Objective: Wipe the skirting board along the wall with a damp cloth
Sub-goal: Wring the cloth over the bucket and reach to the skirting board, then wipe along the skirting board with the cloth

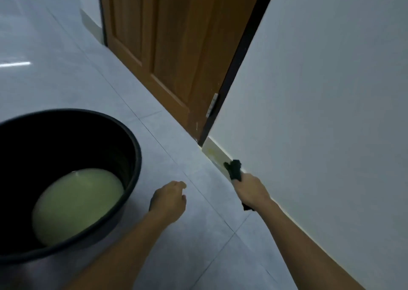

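A pale skirting board (215, 154) runs along the foot of the white wall (320, 113), from the door frame toward me. My right hand (251, 189) is shut on a dark cloth (234, 169) and presses it against the skirting board a little way from the door frame. A dark end of the cloth also shows below my wrist. My left hand (169, 201) hovers above the floor tiles between the tub and the wall, fingers loosely curled with nothing in it.
A black tub (130, 135) with cloudy greenish water (77, 203) stands on the floor at my left. A brown wooden door (172, 47) with a dark frame (231, 80) is ahead. Grey floor tiles (66, 58) stretch away to the left.
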Tool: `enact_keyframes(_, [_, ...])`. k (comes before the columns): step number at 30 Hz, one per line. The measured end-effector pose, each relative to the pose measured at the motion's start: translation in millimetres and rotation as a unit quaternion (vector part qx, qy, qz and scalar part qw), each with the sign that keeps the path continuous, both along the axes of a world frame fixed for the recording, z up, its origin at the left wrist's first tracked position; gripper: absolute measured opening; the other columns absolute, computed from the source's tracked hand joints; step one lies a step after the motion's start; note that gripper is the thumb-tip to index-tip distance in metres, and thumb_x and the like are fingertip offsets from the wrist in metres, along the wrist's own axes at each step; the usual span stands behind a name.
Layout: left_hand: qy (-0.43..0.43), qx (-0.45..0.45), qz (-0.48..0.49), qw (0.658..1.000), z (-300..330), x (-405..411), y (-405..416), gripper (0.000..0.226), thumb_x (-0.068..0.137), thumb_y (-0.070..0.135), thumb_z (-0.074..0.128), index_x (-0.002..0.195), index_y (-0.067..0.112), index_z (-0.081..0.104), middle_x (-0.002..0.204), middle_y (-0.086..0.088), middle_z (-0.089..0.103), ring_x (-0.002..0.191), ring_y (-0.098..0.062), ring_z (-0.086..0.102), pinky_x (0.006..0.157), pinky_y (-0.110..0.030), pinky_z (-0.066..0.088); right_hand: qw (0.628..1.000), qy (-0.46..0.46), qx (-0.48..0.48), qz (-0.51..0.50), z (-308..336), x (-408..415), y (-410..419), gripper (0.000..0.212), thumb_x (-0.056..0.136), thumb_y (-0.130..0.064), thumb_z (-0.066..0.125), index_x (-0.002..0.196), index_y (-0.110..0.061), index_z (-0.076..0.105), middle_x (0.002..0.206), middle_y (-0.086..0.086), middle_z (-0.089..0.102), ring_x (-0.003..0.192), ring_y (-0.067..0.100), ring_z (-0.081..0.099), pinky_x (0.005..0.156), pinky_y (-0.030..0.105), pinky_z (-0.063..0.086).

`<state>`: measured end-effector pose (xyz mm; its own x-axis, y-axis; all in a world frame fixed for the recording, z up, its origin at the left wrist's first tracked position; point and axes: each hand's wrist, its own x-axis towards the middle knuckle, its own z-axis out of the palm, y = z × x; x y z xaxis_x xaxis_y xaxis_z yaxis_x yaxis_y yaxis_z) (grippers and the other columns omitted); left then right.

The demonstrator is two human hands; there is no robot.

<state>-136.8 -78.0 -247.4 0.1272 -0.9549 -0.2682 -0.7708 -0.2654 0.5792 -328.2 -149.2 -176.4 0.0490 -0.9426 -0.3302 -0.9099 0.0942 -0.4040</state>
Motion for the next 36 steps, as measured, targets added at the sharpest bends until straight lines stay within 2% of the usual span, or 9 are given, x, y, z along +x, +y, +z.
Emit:
enact_keyframes(2, [-0.041,-0.01,-0.003,0.999,-28,-6,-26,0.046,0.097,0.027,0.039,0.141,0.016,0.036,0.147,-0.003,0.039,0.131,-0.022,0.04,0.106,-0.032,0.032,0.985,0.137,-0.063,0.083,-30,12,-29,0.027,0.09,-0.023,0.037,0.111,-0.016,0.053,0.088,0.009,0.06,0.065,0.023,0.053,0.055,0.026,0.041])
enact_keyframes(5, [-0.093,-0.008,-0.018,0.995,-51,-13,-58,0.053,0.099,0.031,0.031,0.147,0.012,0.021,0.157,-0.007,0.019,0.145,-0.024,0.013,0.116,-0.04,0.012,0.939,0.275,-0.122,0.169,-63,28,-48,0.052,0.091,-0.022,0.04,0.141,-0.014,0.031,0.117,0.014,0.054,0.096,0.031,0.053,0.072,0.038,0.043])
enact_keyframes(8, [-0.14,-0.015,-0.024,0.99,-88,-17,-85,0.056,0.1,0.035,0.024,0.149,0.012,0.012,0.16,-0.008,0.006,0.147,-0.025,0.001,0.117,-0.044,0.004,0.881,0.356,-0.171,0.26,-97,34,-67,0.059,0.09,-0.015,0.039,0.146,-0.011,0.023,0.118,0.015,0.049,0.102,0.03,0.048,0.078,0.038,0.04])
enact_keyframes(11, [-0.169,-0.046,-0.023,0.984,-120,-18,-111,0.058,0.099,0.035,0.021,0.15,0.012,0.005,0.16,-0.01,0.0,0.146,-0.026,-0.004,0.116,-0.046,0.0,0.801,0.437,-0.26,0.315,-124,34,-88,0.058,0.084,-0.011,0.034,0.142,-0.014,0.037,0.099,0.007,0.055,0.083,0.022,0.051,0.064,0.032,0.037])
enact_keyframes(16, [-0.166,-0.051,-0.021,0.985,-156,-14,-129,0.068,0.096,0.048,0.014,0.15,0.012,-0.005,0.159,-0.009,-0.01,0.145,-0.024,-0.012,0.117,-0.046,-0.005,0.717,0.511,-0.284,0.381,-152,42,-111,0.057,0.092,-0.012,0.027,0.147,-0.005,0.013,0.103,0.008,0.045,0.082,0.022,0.04,0.064,0.034,0.028])
enact_keyframes(20, [-0.194,-0.116,0.015,0.974,-169,-11,-135,0.078,0.088,0.06,0.011,0.151,0.015,0.003,0.16,-0.008,-0.001,0.146,-0.025,-0.005,0.116,-0.046,-0.005,0.703,0.534,-0.303,0.36,-166,52,-139,0.056,0.093,-0.016,0.03,0.147,-0.006,0.017,0.103,0.005,0.047,0.082,0.02,0.041,0.064,0.033,0.027])
enact_keyframes(27, [-0.178,-0.122,0.008,0.976,-184,-27,-142,0.079,0.087,0.061,0.012,0.151,0.016,0.005,0.16,-0.009,0.002,0.147,-0.026,-0.003,0.116,-0.047,-0.003,0.689,0.551,-0.287,0.373,-190,33,-145,0.055,0.088,-0.012,0.022,0.14,-0.013,0.039,0.103,-0.001,0.051,0.081,0.016,0.045,0.063,0.032,0.024])
enact_keyframes(31, [-0.184,-0.128,0.021,0.974,-185,-19,-145,0.078,0.087,0.06,0.016,0.151,0.016,0.008,0.16,-0.009,0.005,0.147,-0.026,0.0,0.116,-0.047,-0.004,0.669,0.558,-0.284,0.4,-186,14,-130,0.052,0.085,-0.011,0.025,0.124,-0.019,0.057,0.091,-0.001,0.051,0.075,0.017,0.043,0.061,0.033,0.025])
enact_keyframes(36, [-0.182,-0.125,0.015,0.975,-185,-20,-144,0.078,0.087,0.06,0.014,0.151,0.016,0.005,0.16,-0.009,0.002,0.147,-0.026,-0.003,0.116,-0.047,-0.004,0.662,0.532,-0.357,0.389,-158,28,-150,0.049,0.085,-0.011,0.027,0.123,-0.015,0.057,0.093,0.0,0.054,0.076,0.016,0.048,0.063,0.029,0.035])
